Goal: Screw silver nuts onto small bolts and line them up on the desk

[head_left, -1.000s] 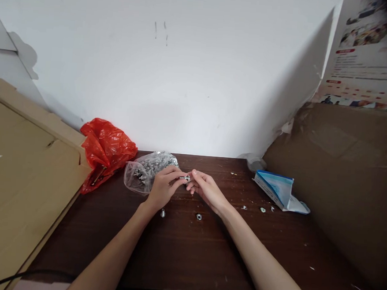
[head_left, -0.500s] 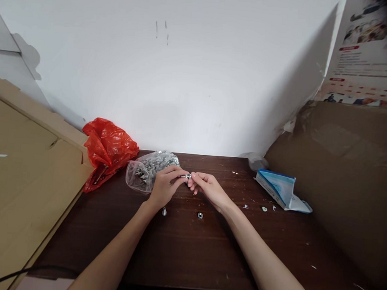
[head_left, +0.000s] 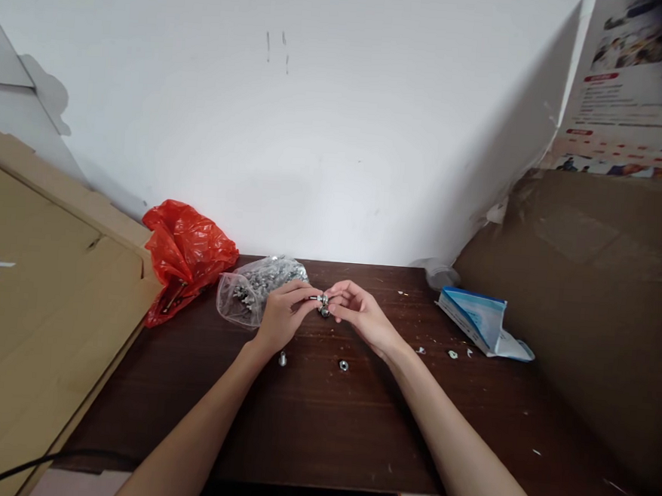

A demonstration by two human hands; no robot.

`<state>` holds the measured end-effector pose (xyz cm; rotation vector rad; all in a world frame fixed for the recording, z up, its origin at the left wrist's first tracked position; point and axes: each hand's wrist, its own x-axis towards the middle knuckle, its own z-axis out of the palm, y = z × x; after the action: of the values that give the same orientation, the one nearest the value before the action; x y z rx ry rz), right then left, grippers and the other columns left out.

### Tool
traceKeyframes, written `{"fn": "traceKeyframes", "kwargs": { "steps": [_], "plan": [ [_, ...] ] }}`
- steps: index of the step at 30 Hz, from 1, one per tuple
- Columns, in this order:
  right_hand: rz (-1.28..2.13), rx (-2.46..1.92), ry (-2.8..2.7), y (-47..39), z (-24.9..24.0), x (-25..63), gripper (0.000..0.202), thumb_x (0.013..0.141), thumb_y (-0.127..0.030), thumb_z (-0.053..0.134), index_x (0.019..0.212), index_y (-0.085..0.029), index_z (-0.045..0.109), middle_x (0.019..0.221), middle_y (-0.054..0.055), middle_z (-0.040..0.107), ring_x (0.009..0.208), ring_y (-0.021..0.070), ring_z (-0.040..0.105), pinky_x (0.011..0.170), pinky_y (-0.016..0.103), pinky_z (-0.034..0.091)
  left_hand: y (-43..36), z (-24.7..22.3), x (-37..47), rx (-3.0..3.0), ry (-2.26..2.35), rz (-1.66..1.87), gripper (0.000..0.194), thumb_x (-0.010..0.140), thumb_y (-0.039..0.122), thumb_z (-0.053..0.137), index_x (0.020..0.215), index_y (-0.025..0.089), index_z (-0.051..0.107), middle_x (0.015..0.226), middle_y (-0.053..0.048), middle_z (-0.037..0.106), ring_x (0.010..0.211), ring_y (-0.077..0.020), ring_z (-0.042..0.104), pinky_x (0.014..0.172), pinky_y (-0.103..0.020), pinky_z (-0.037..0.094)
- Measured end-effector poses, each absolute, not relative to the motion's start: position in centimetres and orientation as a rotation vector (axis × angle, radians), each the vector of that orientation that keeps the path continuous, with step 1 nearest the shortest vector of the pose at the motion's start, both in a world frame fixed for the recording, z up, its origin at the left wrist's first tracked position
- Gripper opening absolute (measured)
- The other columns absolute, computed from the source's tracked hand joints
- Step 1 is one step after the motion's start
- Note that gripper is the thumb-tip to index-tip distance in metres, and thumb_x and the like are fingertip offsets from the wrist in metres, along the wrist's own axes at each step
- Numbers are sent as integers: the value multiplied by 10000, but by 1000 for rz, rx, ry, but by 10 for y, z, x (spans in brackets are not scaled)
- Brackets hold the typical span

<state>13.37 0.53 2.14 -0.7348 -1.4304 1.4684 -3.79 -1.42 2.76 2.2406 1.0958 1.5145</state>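
Between the thumb and fingers of my left hand (head_left: 285, 314) is a small metal bolt (head_left: 314, 298), lying about level and pointing right. A shiny nut (head_left: 325, 300) sits at the bolt's right end. My right hand (head_left: 360, 316) has its thumb and forefinger curled around that nut from the right. Another shiny metal piece shows just below it, too small to name. On the table nearer me lie a loose bolt (head_left: 283, 359), below my left hand, and a loose nut (head_left: 344, 366), below my right hand.
A clear plastic bag (head_left: 241, 310) of metal hardware lies behind my left hand, with a red plastic bag (head_left: 189, 249) left of it. Cardboard (head_left: 50, 281) flanks the brown table (head_left: 306, 435). A blue-and-white packet (head_left: 479, 319) and paper scraps lie right.
The fingers of my right hand have opened wider and shifted around the bolt's end, so the nut shows more. My left hand keeps its pinch in about the same place.
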Motion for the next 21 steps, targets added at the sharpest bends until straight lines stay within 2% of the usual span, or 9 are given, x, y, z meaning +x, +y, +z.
{"fn": "traceKeyframes", "kwargs": {
  "steps": [2,5,8,10,12,14,16,18,21],
  "plan": [
    [1464,-751,-1425,5,21,134,307,708,-400,701,900,-188,590,875,33,599,733,130,537,579,245,402,-14,29,-38,2238,1101,1525,106,830,192,595,890,186,682,855,-27,655,806,-129,598,741,-269,487],
    [1459,-852,-1496,5,20,133,347,813,-492,551,787,-151,612,759,43,579,681,128,517,570,256,396,-14,29,-39,2250,1071,1520,108,834,192,590,886,180,683,857,-30,654,805,-128,598,747,-268,488],
    [1454,-780,-1530,5,19,133,266,755,-425,650,829,-176,592,792,20,575,666,113,500,568,244,394,-13,28,-38,2252,1078,1517,108,832,191,591,885,184,685,859,-31,654,802,-130,600,743,-272,490],
    [1440,-718,-1493,5,19,134,327,691,-362,725,933,-210,566,890,16,582,714,115,515,575,235,401,-12,28,-38,2249,1076,1545,107,826,194,600,890,189,686,851,-30,655,793,-133,599,728,-271,491],
    [1426,-748,-1465,6,18,134,329,724,-399,692,957,-205,564,907,30,586,755,130,528,577,237,405,-11,26,-38,2253,1052,1566,106,824,193,603,891,190,686,845,-30,657,787,-132,600,719,-268,492],
    [1404,-843,-1494,6,17,134,314,805,-480,574,850,-169,591,800,40,582,722,135,521,566,247,398,-11,25,-38,2261,1024,1559,104,829,189,597,885,188,685,846,-32,657,786,-132,601,723,-270,495],
    [1389,-876,-1539,6,17,133,341,822,-495,541,768,-162,589,726,33,564,682,130,503,558,250,392,-11,24,-38,2264,1014,1538,111,835,182,587,887,190,685,851,-34,657,789,-133,603,732,-277,498],
    [1395,-791,-1544,6,18,134,258,759,-427,649,835,-190,580,818,26,587,712,128,511,573,246,404,-11,24,-38,2260,1020,1539,118,834,178,588,898,194,686,853,-34,655,792,-135,602,730,-279,498],
    [1389,-677,-1496,5,19,134,344,706,-351,717,984,-241,546,1046,35,580,810,140,533,602,247,425,-11,25,-39,2251,1031,1570,116,824,165,600,897,191,685,849,-33,652,793,-134,601,721,-272,495]
  ]
}}
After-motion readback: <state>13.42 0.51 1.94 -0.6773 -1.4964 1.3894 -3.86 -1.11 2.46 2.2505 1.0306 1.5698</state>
